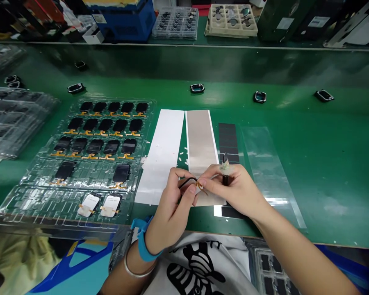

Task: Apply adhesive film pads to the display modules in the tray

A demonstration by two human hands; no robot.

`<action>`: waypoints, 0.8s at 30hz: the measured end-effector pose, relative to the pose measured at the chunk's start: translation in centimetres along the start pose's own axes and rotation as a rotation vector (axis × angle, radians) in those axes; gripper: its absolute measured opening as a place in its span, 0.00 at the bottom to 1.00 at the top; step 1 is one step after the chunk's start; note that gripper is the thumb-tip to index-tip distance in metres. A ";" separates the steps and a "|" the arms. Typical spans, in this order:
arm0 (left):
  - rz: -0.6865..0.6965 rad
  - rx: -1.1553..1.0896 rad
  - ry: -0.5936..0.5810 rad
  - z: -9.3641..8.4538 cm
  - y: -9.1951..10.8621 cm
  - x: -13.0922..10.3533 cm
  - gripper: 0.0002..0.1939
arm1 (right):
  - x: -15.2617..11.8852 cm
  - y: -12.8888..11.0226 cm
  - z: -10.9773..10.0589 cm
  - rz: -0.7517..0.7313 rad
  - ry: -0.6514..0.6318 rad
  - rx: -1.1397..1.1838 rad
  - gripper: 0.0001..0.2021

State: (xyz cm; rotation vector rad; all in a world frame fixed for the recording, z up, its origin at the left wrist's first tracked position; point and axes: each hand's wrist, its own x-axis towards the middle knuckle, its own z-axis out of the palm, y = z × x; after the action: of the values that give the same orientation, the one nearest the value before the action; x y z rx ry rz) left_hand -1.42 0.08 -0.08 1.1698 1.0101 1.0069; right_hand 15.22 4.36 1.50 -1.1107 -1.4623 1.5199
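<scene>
Left hand [174, 205], at the 7 o'clock of a dark-edged part [188, 179], pinches it; right hand [235, 188], at 3 o'clock, pinches its orange ribbon [199, 184] and grips a black tool [225, 180]

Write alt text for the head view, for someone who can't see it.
A person's left grip holds a small dark part with an orange ribbon; the right grip, holding a slim dark tool, touches the ribbon. On the green table lie a white strip and a beige strip, with a clear tray of dark panels to the left.
</scene>
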 end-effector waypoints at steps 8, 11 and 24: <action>-0.012 0.004 -0.003 0.0 0.0 0.0 0.07 | 0.0 -0.3 0.3 -0.103 0.047 -0.065 0.10; -0.009 0.009 -0.006 0.0 -0.2 0.1 0.06 | -0.1 -0.2 0.3 -0.091 0.066 -0.072 0.09; -0.019 0.009 0.016 0.2 -0.2 0.2 0.05 | -0.3 -0.2 0.3 -0.089 0.058 -0.085 0.06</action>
State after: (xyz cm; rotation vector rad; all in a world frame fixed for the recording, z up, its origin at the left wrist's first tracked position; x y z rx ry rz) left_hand -1.21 0.23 -0.25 1.1596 1.0379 0.9994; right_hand 15.06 3.95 1.69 -1.1149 -1.5288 1.3640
